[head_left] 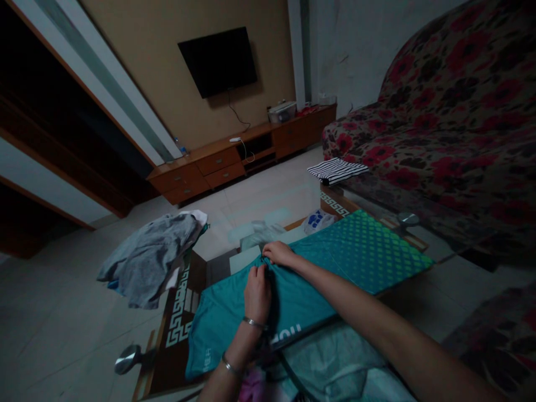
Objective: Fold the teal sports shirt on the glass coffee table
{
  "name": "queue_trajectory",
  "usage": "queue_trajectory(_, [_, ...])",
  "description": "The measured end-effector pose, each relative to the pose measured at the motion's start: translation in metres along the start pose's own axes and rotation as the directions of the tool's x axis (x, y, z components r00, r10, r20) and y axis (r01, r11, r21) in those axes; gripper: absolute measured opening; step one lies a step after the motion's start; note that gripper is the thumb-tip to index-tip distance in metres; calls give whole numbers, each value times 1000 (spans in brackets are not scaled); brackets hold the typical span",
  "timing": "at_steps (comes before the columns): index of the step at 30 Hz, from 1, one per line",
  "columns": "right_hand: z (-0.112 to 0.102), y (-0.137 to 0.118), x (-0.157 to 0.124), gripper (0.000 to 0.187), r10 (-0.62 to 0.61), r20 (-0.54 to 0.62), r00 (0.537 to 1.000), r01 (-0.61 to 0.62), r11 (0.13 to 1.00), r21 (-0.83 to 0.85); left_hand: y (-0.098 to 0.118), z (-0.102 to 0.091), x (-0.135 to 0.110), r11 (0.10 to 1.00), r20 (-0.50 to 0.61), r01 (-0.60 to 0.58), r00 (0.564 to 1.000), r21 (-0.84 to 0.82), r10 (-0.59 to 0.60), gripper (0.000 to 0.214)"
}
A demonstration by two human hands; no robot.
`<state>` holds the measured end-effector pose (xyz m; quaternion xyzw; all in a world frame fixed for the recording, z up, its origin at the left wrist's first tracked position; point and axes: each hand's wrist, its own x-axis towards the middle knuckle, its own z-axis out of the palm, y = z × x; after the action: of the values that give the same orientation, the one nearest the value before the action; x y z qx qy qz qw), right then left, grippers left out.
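Observation:
A teal garment (318,257) lies spread flat across the glass-topped coffee table, with white lettering near me and a green dotted pattern at its right end. My left hand (257,293), with two silver bangles on its wrist, is closed in a pinch on the garment near its far edge. Just beyond it, my right hand (280,254) pinches the same far edge, fingertips close to the left ones. What exactly sits between the fingertips is small and dark. Below the garment, a pale green cloth (335,363) is bunched close to my body.
A grey clothes pile (154,257) rests on the table's left end. A folded striped cloth (337,170) lies at its far right corner. A plastic bag (318,221) shows beyond the garment. The floral sofa (435,128) stands right; a low TV cabinet (218,162) stands at the wall.

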<state>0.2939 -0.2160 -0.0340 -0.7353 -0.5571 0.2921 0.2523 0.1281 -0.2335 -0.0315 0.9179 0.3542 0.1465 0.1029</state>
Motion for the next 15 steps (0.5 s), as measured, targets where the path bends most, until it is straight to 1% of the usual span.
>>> queue_trajectory(4, [3,0,19,24,79,107,991,-91,989,114,0,3,-4,999,44,-44,998,-2,44,35])
queue_trajectory(7, [5,0,22,25,86,115,990,-108,973,206,0,4,-9,997,40,-74,996,-25,75,41])
queue_trajectory(10, [7,2,14,32,80,37,996,-87,957,277,-1,4,-12,997,21,-57,998,-51,58,47])
queue_trajectory(12, [8,5,7,35,74,-31,997,-62,956,288,-3,5,-13,997,1,-14,1000,-79,14,48])
queue_trajectory(15, [10,10,-3,32,28,-119,992,2,970,245,-9,4,-9,980,-87,40,994,-196,-58,45])
